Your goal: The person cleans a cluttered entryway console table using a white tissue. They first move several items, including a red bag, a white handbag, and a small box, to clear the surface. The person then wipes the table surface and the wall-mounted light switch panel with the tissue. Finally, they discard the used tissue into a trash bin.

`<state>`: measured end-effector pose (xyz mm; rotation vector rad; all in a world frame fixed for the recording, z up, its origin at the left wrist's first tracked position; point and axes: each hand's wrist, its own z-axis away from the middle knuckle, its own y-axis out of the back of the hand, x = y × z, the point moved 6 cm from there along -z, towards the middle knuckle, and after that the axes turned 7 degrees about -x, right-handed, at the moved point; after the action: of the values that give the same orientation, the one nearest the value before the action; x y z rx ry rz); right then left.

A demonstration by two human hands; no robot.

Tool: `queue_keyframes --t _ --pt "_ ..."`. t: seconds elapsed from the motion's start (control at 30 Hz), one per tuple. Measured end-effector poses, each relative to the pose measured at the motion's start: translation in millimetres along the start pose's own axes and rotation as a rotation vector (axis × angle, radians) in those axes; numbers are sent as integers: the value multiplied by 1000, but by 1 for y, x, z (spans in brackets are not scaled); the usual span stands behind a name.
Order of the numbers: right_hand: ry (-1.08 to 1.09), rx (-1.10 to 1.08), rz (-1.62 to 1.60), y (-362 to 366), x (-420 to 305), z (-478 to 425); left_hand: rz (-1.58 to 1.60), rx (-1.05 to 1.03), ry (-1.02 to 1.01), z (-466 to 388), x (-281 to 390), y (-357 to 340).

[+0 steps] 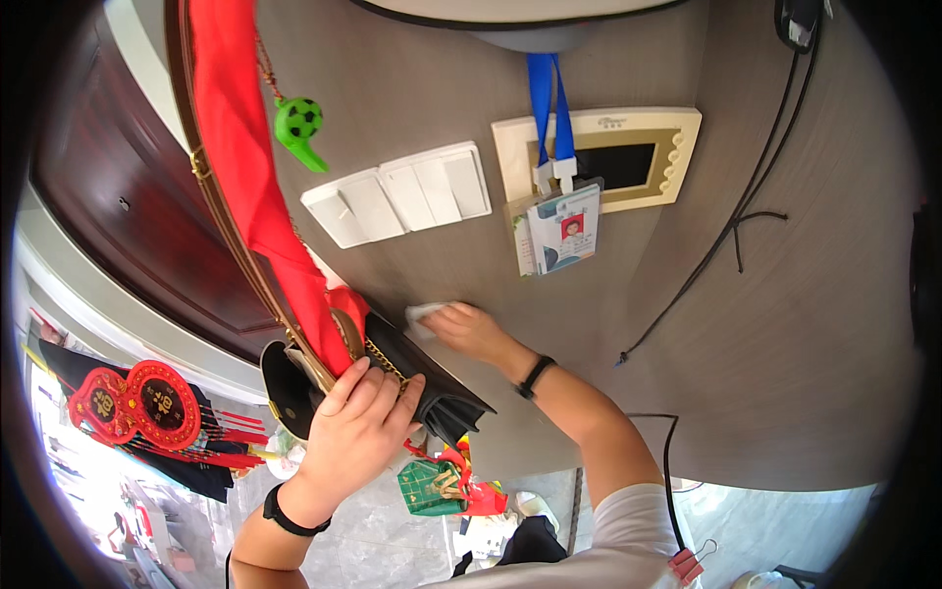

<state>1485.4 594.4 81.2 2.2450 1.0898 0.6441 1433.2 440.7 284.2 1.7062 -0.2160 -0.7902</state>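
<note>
My left hand [364, 416] grips a bunch of hanging things: a black leather handbag [434, 383] with a gold chain, a brown strap [228, 213] and a red scarf [246, 147]. An open black flap [287, 390] with a gold edge sticks out to the left of that hand. Against the grey-brown wall panel [559, 331], my right hand [467, 331] presses a white cloth or tissue [423, 318], slightly blurred. Just above the cloth are white wall switches [397, 195].
ID cards [567, 228] on a blue lanyard [550, 103] hang before a wall intercom [670, 162]. A green whistle [299, 129] dangles at upper left. Black cord [714, 250] hangs right. A dark red door [147, 199] and red ornament [136, 405] are left; a green gift bag [433, 487] is below.
</note>
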Motion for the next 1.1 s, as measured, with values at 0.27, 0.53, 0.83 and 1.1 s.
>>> queue_keyframes --t 0.27,0.53,0.83,1.1 --pt "-227 298 141 92 26 -86 -26 21 -10 8 -1 0" --pt "-244 557 -20 192 32 -98 4 56 3 17 -6 3" --pt "-364 568 263 261 69 -158 30 89 -44 20 -6 5" --pt "-253 415 132 201 34 -189 34 94 -60 24 -9 3"
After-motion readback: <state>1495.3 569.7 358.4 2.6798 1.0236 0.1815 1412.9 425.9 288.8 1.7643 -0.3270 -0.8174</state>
